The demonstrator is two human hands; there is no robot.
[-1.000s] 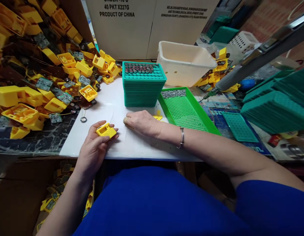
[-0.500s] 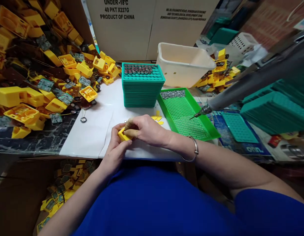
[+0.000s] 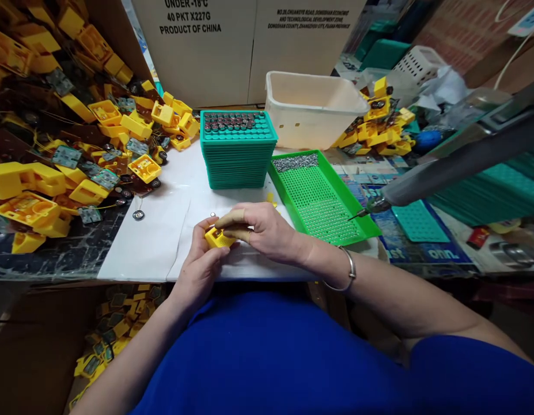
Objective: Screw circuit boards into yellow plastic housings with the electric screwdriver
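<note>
Head view: left hand (image 3: 201,255) clasps a yellow housing (image 3: 218,239); right hand (image 3: 269,230), fingers half-curled, touches it, hold unclear; slack clasp risks slipping.

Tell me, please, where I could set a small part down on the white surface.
The white surface looks bare between the round disc and the left hand, and left of the teal tray stack. It is crowded at the heap of yellow parts, and tight between the right hand and green tray, where yellow scraps lie.
</note>
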